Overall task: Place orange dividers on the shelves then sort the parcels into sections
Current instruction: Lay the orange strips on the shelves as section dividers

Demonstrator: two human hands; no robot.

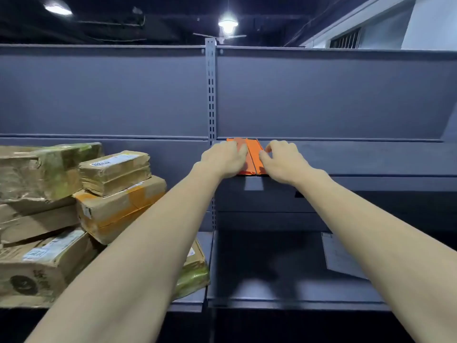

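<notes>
An orange divider [252, 154] lies on the upper grey shelf [358, 157], just right of the slotted upright post [210, 95]. It runs from the back panel to the shelf's front edge, with a dark seam down its middle. My left hand [223, 158] rests flat on its left half, fingers stretched over it. My right hand [280, 158] touches its right edge with bent fingertips. Several brown parcels [116, 172] wrapped in tape are stacked on the left bay.
A lower grey shelf [284, 288] sits beneath my arms, with a pale sheet [341, 256] lying on its right part. More parcels [44, 263] fill the lower left bay. The grey back panel [321, 95] rises behind the upper shelf.
</notes>
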